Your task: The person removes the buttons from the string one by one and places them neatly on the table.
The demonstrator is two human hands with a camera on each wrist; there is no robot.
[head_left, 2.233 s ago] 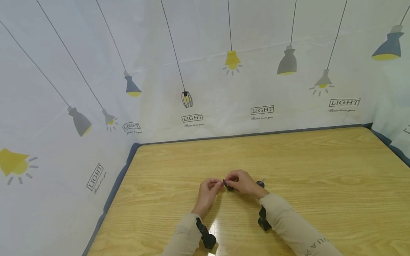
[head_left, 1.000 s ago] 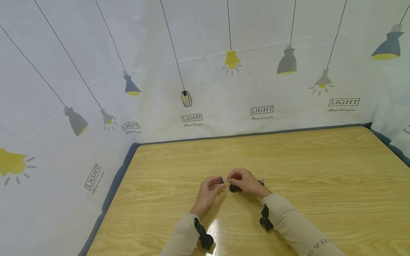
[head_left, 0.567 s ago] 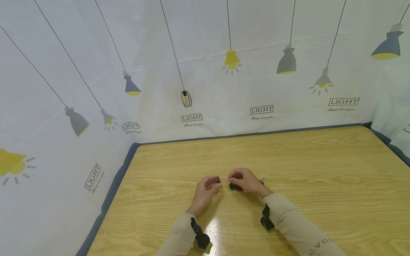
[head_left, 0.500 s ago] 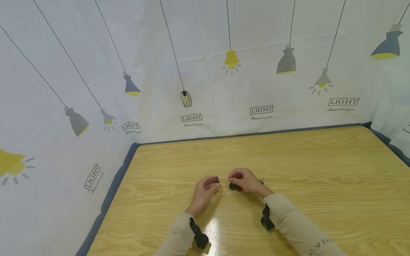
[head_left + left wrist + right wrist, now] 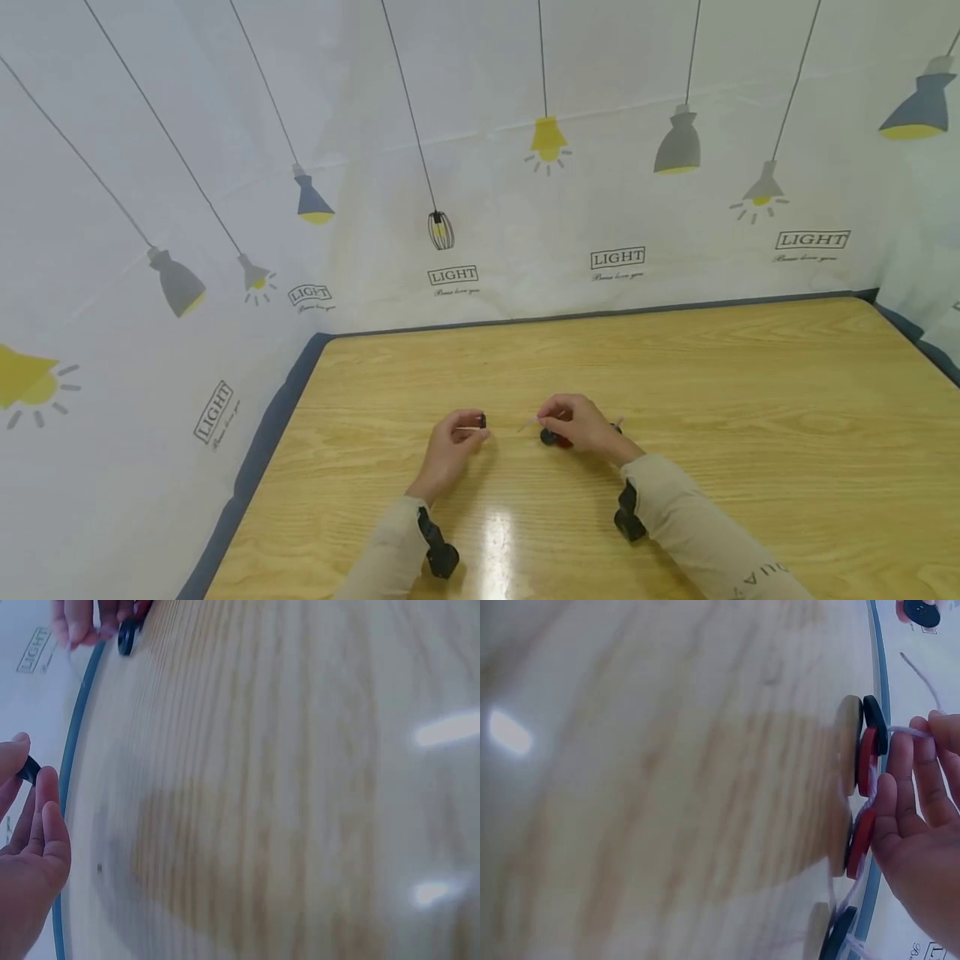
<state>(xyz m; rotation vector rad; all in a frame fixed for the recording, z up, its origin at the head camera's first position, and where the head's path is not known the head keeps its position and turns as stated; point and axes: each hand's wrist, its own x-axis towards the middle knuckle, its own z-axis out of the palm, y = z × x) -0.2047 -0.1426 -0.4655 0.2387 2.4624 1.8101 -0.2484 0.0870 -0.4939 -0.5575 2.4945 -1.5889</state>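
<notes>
Head view: the left grip pinches a black disc above the desk, apart from the right grip, which pinches a pale cord near its free end.

Left wrist view: the black disc sits between thumb and fingertips, with no cord through it to catch it. Since little of it is held, a loosened thumb could let it drop and roll.

Right wrist view: the free end projects past the fingers; the cord's other side runs to a near disc, two red discs and a far disc by the desk. These appear strung, though their holes are not visible. Should the right grip slacken, the cord could slip back and the near disc slide off; a sharp tug could drag or tangle the row. The limp tip could also bend aside when pushed.
</notes>
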